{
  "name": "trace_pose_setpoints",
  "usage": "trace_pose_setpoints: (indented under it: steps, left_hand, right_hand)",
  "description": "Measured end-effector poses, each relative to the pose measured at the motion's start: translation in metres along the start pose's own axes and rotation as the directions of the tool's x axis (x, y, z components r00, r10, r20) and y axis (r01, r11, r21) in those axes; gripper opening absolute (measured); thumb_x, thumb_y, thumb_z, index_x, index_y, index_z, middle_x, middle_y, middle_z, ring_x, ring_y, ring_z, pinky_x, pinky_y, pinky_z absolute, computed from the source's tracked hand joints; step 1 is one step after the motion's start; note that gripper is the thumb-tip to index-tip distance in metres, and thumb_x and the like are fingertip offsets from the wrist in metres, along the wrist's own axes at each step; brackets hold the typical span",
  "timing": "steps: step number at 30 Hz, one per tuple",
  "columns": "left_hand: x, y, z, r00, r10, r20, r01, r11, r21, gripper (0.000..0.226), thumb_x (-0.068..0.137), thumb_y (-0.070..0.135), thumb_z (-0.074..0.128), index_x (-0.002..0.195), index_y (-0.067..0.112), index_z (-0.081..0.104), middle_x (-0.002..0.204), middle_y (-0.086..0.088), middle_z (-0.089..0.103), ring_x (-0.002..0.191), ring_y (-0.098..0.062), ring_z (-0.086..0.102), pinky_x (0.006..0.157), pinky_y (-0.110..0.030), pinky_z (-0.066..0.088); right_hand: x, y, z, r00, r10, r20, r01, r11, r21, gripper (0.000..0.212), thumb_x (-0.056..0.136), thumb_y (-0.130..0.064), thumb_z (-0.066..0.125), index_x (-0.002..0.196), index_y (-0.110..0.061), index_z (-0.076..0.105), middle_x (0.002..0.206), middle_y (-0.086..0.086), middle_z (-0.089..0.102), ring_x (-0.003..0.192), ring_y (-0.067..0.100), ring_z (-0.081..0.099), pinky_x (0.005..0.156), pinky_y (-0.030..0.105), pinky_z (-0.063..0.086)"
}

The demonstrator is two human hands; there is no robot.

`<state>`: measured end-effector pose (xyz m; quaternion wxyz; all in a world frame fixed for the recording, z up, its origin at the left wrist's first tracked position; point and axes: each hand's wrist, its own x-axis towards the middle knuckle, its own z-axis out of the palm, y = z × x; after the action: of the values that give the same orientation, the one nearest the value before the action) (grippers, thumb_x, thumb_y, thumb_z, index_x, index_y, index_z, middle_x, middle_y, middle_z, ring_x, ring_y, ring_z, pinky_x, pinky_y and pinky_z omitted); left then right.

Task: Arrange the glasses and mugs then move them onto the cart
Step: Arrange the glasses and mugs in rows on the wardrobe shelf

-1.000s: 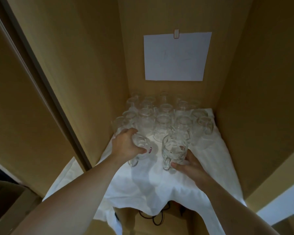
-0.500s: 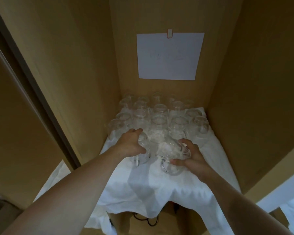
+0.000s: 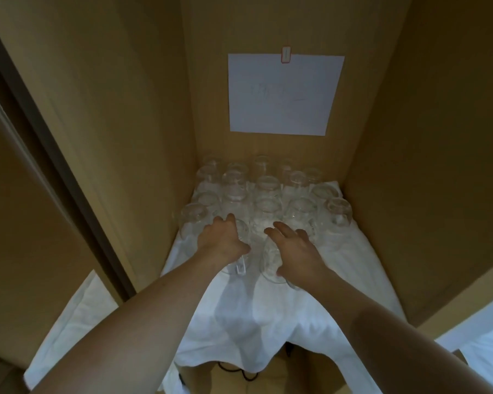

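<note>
Both hands cup mugs: left hand [image 3: 222,243] wraps one at 9 o'clock, right hand [image 3: 293,251] spread over another [image 3: 269,258], probably nudging them into rows.

Dim tan wooden cabinet walls [image 3: 427,137] — a clipped white paper sheet [image 3: 282,95] at twelve o'clock, dark door frame [image 3: 55,166] at nine.

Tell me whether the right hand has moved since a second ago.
Yes. The right hand has gone from beside the front glass mug to on top of it, nearer the rows of glasses behind.
</note>
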<state>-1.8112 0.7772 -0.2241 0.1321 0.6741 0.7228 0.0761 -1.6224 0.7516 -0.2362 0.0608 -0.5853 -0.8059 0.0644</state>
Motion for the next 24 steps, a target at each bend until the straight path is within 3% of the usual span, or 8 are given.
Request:
trace_pose_setpoints:
  steps: [7,11,14,19,24]
  left_hand:
    - [-0.005,0.003,0.005,0.997,0.025,-0.079,-0.024,1.000,0.020,0.085,0.086,0.052,0.069,0.154,0.021,0.028,0.147,-0.006,0.037,0.124,-0.035,0.054,0.087,-0.036,0.048]
    - [-0.003,0.003,0.005,0.996,0.026,-0.090,-0.023,0.999,0.024,0.078,0.085,0.052,0.069,0.147,0.021,0.034,0.139,-0.007,0.043,0.117,-0.035,0.058,0.085,-0.036,0.049]
    - [0.001,0.006,0.004,0.995,0.023,-0.093,-0.020,0.999,0.027,0.074,0.083,0.052,0.070,0.142,0.020,0.040,0.133,-0.007,0.046,0.114,-0.034,0.059,0.082,-0.035,0.047]
    - [0.005,0.008,0.007,0.994,0.036,-0.106,-0.032,0.999,0.035,0.073,0.081,0.050,0.070,0.141,0.018,0.042,0.132,-0.007,0.049,0.113,-0.032,0.061,0.083,-0.035,0.049]
    - [-0.003,0.002,0.013,0.989,0.055,-0.134,-0.048,0.997,0.057,0.091,0.089,0.057,0.063,0.159,0.018,0.021,0.157,-0.010,0.035,0.127,-0.030,0.055,0.096,-0.036,0.049]
  right_hand:
    - [0.007,0.001,-0.005,1.000,-0.024,-0.014,0.025,0.997,0.077,0.100,0.078,0.004,0.077,0.154,-0.042,0.031,0.165,0.007,0.004,0.149,0.031,0.022,0.105,0.033,0.047]
    - [0.011,-0.003,0.000,0.999,-0.031,-0.033,0.034,0.997,0.073,0.102,0.079,0.004,0.074,0.156,-0.043,0.025,0.162,0.012,0.010,0.148,0.031,0.023,0.107,0.033,0.045]
    - [0.014,-0.006,0.002,0.999,0.006,-0.053,-0.002,0.996,0.087,0.109,0.079,0.002,0.076,0.159,-0.038,0.014,0.161,0.011,0.015,0.146,0.029,0.026,0.104,0.031,0.046]
    - [0.013,-0.004,0.008,0.995,0.041,-0.087,-0.031,0.993,0.113,0.104,0.077,-0.002,0.080,0.158,-0.032,0.023,0.164,0.006,0.017,0.145,0.027,0.030,0.104,0.029,0.045]
    - [0.006,-0.010,0.013,0.993,0.093,-0.079,-0.082,0.988,0.128,0.110,0.080,-0.007,0.079,0.158,-0.044,0.010,0.168,-0.004,0.001,0.145,0.025,0.031,0.097,0.030,0.051]
